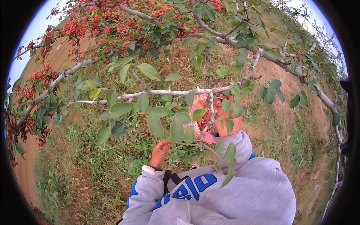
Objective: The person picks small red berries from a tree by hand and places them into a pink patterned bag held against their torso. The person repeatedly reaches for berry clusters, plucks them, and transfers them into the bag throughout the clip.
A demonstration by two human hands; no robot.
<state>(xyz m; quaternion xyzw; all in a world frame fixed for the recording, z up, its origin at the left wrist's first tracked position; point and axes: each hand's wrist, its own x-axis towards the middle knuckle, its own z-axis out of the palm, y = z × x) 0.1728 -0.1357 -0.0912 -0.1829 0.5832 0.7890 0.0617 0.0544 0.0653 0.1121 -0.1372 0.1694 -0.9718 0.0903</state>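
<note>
My left hand point(161, 153) is low in the middle, its curled fingertips at a thin leafy stem; whether they pinch it is unclear. My right hand point(226, 112) is raised behind a pale bare branch point(174, 92) and some green leaves, which partly hide its fingers. Close to its left side hangs a pink and red bag point(199, 104) with small red berries point(203, 121) showing in it. How the right hand meets the bag and the branch is hidden. Broad green leaves point(155, 125) hang between the camera and both hands.
Clusters of red berries point(74, 26) crowd the upper left. A thick branch point(274, 59) arches across the upper right, and another branch point(60, 77) with berries runs down the left. Grass and weeds point(84, 157) cover the ground, with bare brown soil point(28, 174) at far left.
</note>
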